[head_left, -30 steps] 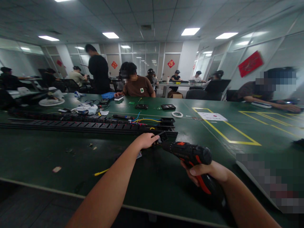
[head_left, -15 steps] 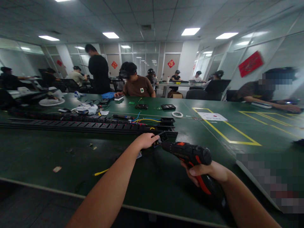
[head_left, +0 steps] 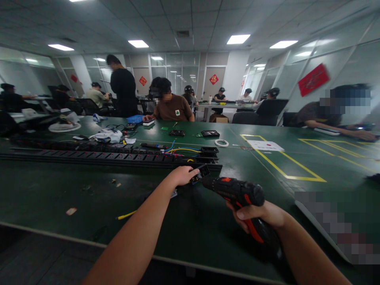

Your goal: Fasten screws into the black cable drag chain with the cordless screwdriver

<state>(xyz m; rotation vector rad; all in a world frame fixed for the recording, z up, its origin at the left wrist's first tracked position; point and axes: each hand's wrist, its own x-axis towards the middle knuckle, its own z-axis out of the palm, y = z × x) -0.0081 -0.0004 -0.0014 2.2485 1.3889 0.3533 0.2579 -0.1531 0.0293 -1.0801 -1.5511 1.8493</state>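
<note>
1. Head view, and here's the left hand (head_left: 183, 175), fingers closed on the left end of a small black box-shaped part (head_left: 204, 171), between the near edge of the dark green table (head_left: 190, 229) and the right end of a long black socket strip (head_left: 115, 157).
2. The right hand (head_left: 251, 215) wraps the handle of a black-and-orange pistol-shaped drill (head_left: 234, 189); its barrel points left, angled slightly toward the far edge, nose just beside the part. Left hand's nearer!
3. Tough to call: bit, contact and the left fingertips' underside grip are all unclear.
</note>
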